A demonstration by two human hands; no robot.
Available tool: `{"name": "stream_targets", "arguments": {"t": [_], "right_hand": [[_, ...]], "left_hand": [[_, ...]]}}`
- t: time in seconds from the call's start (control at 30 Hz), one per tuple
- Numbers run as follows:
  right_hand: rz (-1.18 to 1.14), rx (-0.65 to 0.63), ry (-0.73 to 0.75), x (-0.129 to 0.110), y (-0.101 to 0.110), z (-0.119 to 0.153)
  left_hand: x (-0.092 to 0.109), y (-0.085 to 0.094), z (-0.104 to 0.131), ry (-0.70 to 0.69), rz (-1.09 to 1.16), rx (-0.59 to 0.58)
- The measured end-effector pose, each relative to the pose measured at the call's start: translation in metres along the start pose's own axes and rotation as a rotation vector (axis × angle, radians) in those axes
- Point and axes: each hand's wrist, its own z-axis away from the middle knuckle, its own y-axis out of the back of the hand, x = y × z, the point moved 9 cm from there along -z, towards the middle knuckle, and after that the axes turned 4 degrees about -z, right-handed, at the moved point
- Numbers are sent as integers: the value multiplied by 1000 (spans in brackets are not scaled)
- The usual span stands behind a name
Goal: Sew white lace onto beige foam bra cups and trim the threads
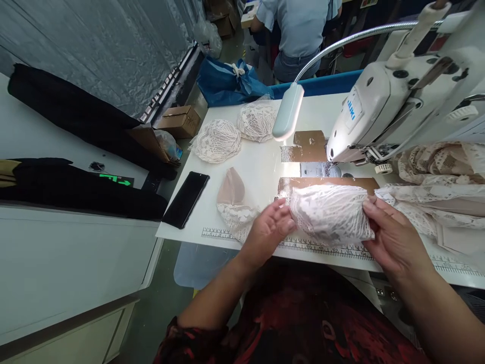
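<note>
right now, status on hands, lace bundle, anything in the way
Right hand gripping lace bundle, left hand touching opposite end. Bundle this side of sewing machine. Possible snag: lace-trimmed cup beside left.

The sewing machine [364,111] is cut off by the picture's edge, its needle too small to make out. Nearer the person than the machine, a lace bundle [333,215] hides the right hand's [394,237] fingertips and part of the ruler [216,234]. The lace pile [450,194] right of the machine's head and the co-worker [303,30] beyond it are also cut off.
</note>
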Motion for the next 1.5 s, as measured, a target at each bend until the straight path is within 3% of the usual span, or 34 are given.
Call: {"name": "stream_targets", "arguments": {"t": [0.07, 0.1, 0.17, 0.27, 0.33, 0.4, 0.6, 0.8, 1.23, 1.5], "right_hand": [[118, -159, -48, -2, -20, 8], [191, -252, -58, -3, -32, 13], [369, -443, -29, -6, -55, 24], [536, -581, 28, -10, -73, 32], [593, -597, 69, -14, -76, 32], [626, -582, 103, -20, -75, 30], [560, -542, -17, -17, -65, 17], [468, -557, -94, -4, -60, 0], [431, -576, -103, -4, -59, -5], [471, -603, -95, -10, -59, 3]], "left_hand": [[28, 14, 0, -186, -215, 103], [43, 12, 1, -271, -315, 95], [63, -7, 0, -358, -461, -55], [68, -41, -3, -306, -527, -353], [63, -52, -7, -229, -513, -457], [59, -56, -13, -183, -493, -477], [55, -56, -26, -225, -508, -415], [44, -55, -41, -173, -452, -339], [67, -64, -39, -377, -731, -405], [71, -65, -37, -392, -631, -362]]}}
